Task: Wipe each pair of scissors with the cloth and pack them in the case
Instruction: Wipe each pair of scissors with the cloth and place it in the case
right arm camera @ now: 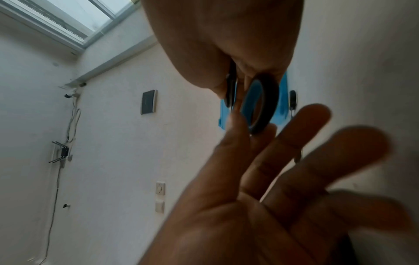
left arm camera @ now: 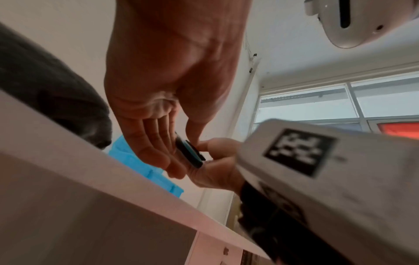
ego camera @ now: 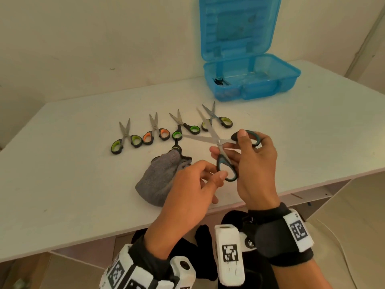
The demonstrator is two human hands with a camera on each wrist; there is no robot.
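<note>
Both hands hold one pair of teal-handled scissors (ego camera: 218, 141) above the table's front edge, its blades spread wide. My right hand (ego camera: 235, 143) grips the upper handle loop and the shank near the pivot. My left hand (ego camera: 216, 173) pinches the lower handle loop (left arm camera: 189, 154) between thumb and fingers. In the right wrist view that loop (right arm camera: 258, 104) sits between both hands. The grey cloth (ego camera: 160, 180) lies crumpled on the table left of my hands, with another pair's black handle (ego camera: 177, 148) sticking out of it. The blue case (ego camera: 250, 80) stands open at the back right, one small pair (ego camera: 218, 81) inside.
Several more scissors lie in a row behind the cloth: a green-handled pair (ego camera: 125, 138), an orange-handled pair (ego camera: 155, 132) and green-handled ones (ego camera: 187, 127) farther right (ego camera: 218, 119). The white table (ego camera: 62, 163) ends at a front edge under my wrists; a wall rises behind.
</note>
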